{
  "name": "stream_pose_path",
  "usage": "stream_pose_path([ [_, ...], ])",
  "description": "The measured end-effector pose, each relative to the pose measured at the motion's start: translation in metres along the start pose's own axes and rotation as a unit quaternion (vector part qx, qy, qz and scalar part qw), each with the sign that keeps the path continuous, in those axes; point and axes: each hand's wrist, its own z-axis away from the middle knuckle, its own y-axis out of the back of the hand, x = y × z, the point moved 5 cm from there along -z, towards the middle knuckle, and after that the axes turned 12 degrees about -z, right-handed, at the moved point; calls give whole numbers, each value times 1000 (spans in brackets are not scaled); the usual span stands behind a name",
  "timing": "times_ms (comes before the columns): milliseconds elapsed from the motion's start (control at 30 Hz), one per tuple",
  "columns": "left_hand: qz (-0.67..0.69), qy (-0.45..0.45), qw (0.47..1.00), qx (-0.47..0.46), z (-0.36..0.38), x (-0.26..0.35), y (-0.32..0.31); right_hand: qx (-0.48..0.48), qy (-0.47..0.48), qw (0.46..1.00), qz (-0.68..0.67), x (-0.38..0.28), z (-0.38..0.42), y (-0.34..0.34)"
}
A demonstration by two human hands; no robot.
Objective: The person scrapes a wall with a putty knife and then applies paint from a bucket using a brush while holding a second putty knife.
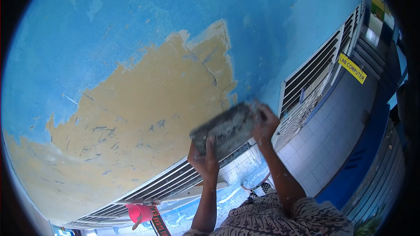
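A rough, grey rectangular slab [227, 129] with pale crusted patches on its face is raised in front of a wall. My left hand [204, 161] grips its lower left end, thumb lying across the face. My right hand [265, 123] is closed around the opposite end, slightly blurred. Behind the slab, the blue-painted wall [262, 30] has a large peeled area of bare tan surface [153, 87]. Jagged paint edges, a crack and dark scrape marks show on that area.
Slatted windows [321, 57] run along the wall's edge at right, beside a yellow "LAB COMPUTER" sign [352, 68]. A pink dipper or bucket [139, 213] hangs at the lower left. White tiles [326, 137] and a blue ledge [356, 155] lie to the right.
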Motion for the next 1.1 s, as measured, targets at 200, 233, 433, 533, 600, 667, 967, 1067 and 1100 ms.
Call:
stream_pose_path([
  [200, 76, 41, 993, 77, -4, -4, 38, -74, 84, 992, -60, -51, -2, -53],
  [233, 73, 44, 993, 81, -1, -5, 42, -78, 80, 992, -62, -49, 1, -53],
  [433, -1, 58, 995, 80, 24, -26, 36, 3, 56, 980, -192, -1, 30, -33],
  [533, 18, 56, 996, 62, 8, -14, 40, -47, 52, 995, -72, -31, 13, -34],
  [600, 39, 44, 996, 67, 1, 0, 39, -36, 70, 989, -128, -45, 6, -47],
  [667, 42, 53, 996, 56, 3, -7, 39, -36, 60, 995, -77, -29, 19, -37],
  [967, 39, 53, 997, 39, 6, -13, 38, -20, 45, 994, -97, -17, 21, -31],
  [1067, 0, 51, 998, 25, 15, -25, 38, 3, 53, 990, -130, 8, 35, -23],
  [1100, -45, 36, 998, 27, 18, -26, 37, 5, 57, 990, -132, 6, 34, -23],
])
